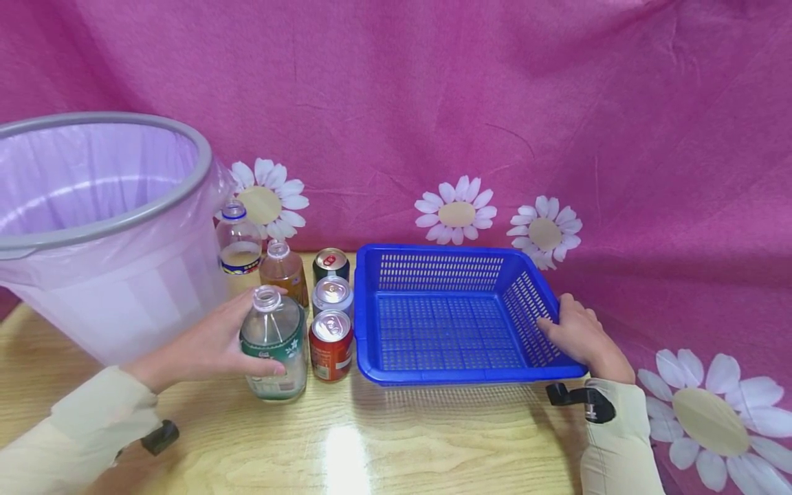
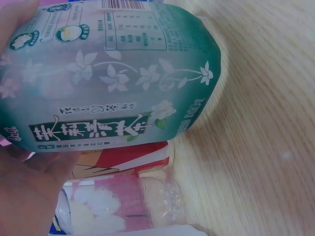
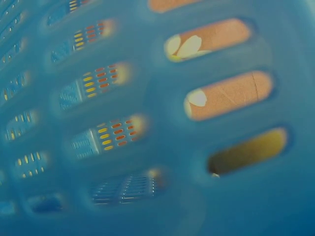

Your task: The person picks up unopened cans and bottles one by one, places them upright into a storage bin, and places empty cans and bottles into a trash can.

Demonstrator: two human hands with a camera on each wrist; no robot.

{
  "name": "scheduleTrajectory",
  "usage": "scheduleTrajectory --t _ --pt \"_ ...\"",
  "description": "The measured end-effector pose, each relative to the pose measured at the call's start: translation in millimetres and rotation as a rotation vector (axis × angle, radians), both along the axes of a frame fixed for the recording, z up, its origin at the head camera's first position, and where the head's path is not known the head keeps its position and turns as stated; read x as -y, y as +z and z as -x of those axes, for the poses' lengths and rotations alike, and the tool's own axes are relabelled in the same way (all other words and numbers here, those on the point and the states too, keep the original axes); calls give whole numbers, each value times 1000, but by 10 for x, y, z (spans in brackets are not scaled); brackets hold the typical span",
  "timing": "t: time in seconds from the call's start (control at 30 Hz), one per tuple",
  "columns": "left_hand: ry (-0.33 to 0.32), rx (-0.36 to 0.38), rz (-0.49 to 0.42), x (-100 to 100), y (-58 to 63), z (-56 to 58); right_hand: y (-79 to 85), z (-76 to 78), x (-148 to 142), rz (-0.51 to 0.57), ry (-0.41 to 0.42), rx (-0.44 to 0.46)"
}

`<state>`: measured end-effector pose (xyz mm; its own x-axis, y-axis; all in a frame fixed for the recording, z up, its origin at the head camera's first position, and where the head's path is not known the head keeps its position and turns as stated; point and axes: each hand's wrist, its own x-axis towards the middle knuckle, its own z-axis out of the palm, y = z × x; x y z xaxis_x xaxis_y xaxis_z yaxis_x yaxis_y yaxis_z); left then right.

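Observation:
My left hand (image 1: pixel 213 347) grips a clear plastic bottle (image 1: pixel 272 381) with a green label, thumb across its front. The bottle has no cap and stands upright on the table. White flowers and lettering on its label (image 2: pixel 118 73) fill much of the left wrist view. At the other side, my right hand (image 1: pixel 584 337) holds the right rim of a blue plastic basket (image 1: pixel 458 375), thumb inside and fingers outside. Nothing lies in the basket. The right wrist view shows only its slotted wall (image 3: pixel 172 142) up close, and that hand is hidden there.
Beside the bottle stand a red can (image 1: pixel 331 357), a silver can (image 1: pixel 333 295) and a dark can (image 1: pixel 331 263) in a row. Behind are an amber bottle (image 1: pixel 284 271) and a clear bottle (image 1: pixel 241 240). A lined bin (image 1: pixel 155 275) stands left; a pink cloth (image 1: pixel 371 124) hangs behind.

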<state>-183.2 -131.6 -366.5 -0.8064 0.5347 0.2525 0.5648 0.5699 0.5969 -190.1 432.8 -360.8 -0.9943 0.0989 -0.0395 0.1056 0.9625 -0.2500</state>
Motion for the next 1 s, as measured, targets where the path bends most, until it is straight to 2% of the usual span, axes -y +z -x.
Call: scheduleTrajectory --t 0.27,0.47,1.0 --pt "-20 -17 11 0 19 11 0 -2 -3 2 -7 8" --pt "-6 -30 -4 -1 27 0 20 -5 12 3 -7 9" --pt "4 -95 5 28 185 -26 28 -8 21 -8 -6 15"
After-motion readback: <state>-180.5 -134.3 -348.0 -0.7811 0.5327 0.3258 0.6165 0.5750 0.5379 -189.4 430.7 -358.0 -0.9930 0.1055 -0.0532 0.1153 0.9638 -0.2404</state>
